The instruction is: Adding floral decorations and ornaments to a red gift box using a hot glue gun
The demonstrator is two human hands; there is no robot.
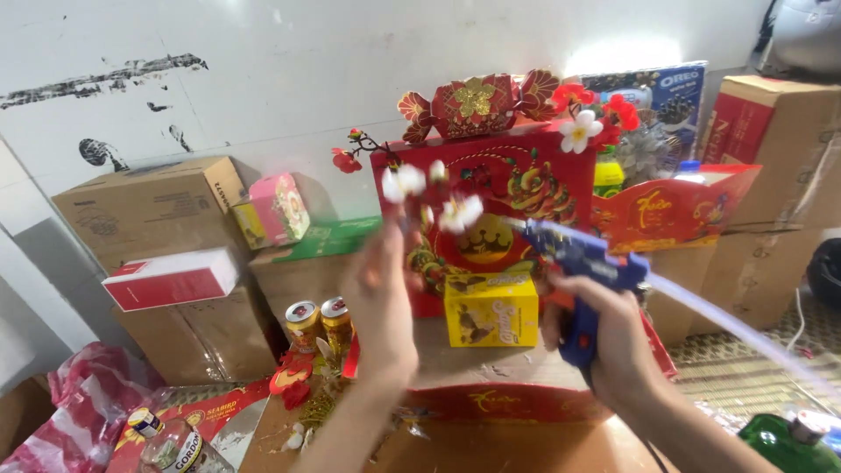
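The left hand (381,302) is lifting a sprig of white artificial blossoms (431,200) up against the red gift box (517,188), fingers closed round the stem so the flowers are sitting high on the box's front where they can be fixed. The sprig is blurring, so I can't quite tell whether it is touching the box face or hovering just before it. The right hand (604,337) is wrapping fully round the grip of a blue glue gun (583,263), its nozzle pointing left toward the blossoms, with a pale glue stick (736,320) trailing out behind to the right. The gun is coming in level, close beside the flowers, presumably so glue lands right at the stem. The box is standing upright inside a red tray (508,403), open toward the person, with a yellow carton (491,311) propped in front of it and two gold cans (320,322) just left, arranged facing outward like a display. Cardboard boxes (153,215) are stacking up against the wall behind.
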